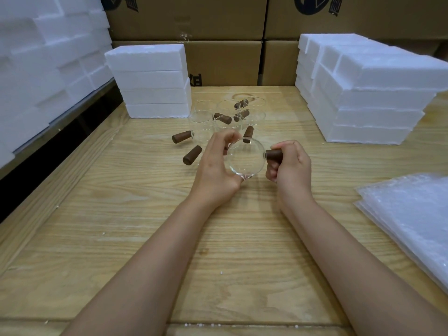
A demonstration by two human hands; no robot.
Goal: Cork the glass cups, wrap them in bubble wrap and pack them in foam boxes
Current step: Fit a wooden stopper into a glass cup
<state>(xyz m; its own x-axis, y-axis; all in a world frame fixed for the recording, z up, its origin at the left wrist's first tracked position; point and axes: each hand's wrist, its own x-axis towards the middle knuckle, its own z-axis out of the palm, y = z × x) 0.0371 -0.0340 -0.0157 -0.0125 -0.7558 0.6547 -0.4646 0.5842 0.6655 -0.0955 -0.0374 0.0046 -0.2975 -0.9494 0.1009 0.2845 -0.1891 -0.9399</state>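
My left hand (215,166) grips a clear glass cup (244,157) held above the wooden table, its round mouth facing me. My right hand (289,163) holds a dark brown cork (274,155) whose tip touches the cup's right side. Behind them stand several more glass cups (218,115) with brown corks (191,155) attached or lying beside them. White foam boxes (152,81) are stacked at the back left, and another stack of foam boxes (368,93) sits at the right. Bubble wrap sheets (412,219) lie at the right edge.
Cardboard cartons (218,27) line the back of the wooden table (145,238). More foam pieces (43,64) are piled along the left wall. A dark gap runs along the table's left side.
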